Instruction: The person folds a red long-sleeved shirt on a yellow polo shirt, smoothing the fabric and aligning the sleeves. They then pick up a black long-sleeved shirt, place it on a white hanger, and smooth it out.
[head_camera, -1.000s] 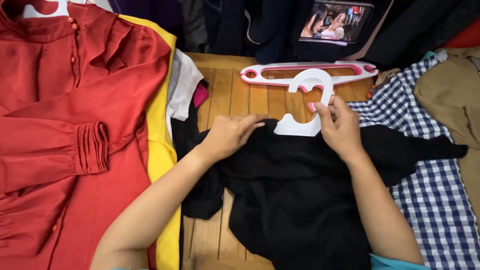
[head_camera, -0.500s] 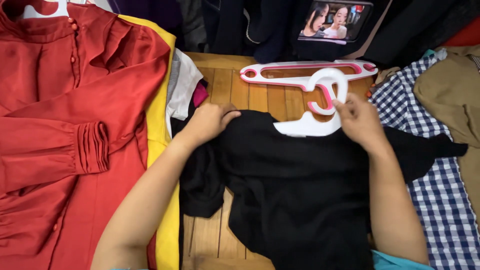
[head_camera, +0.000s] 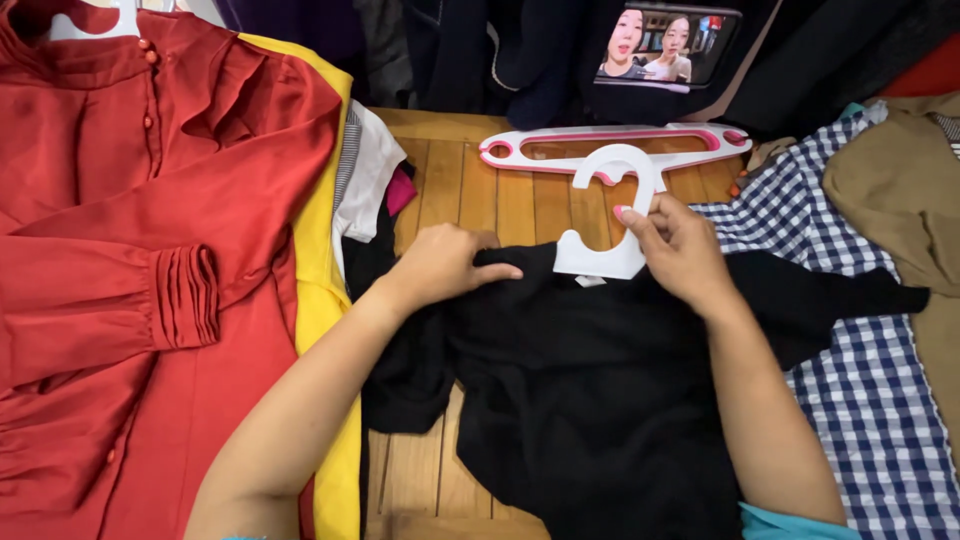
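On the wooden tabletop, hemmed by clothes, the left hand is pressing flat on the black garment's shoulder while the right hand is pinching the white hanger, hook pointing away.

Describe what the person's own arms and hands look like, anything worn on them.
Both forearms are bare, with no watch or bracelet showing. The right hand has pink-painted nails on its fingers; the left hand shows no rings. A bit of teal fabric near the right elbow may be a sleeve edge.
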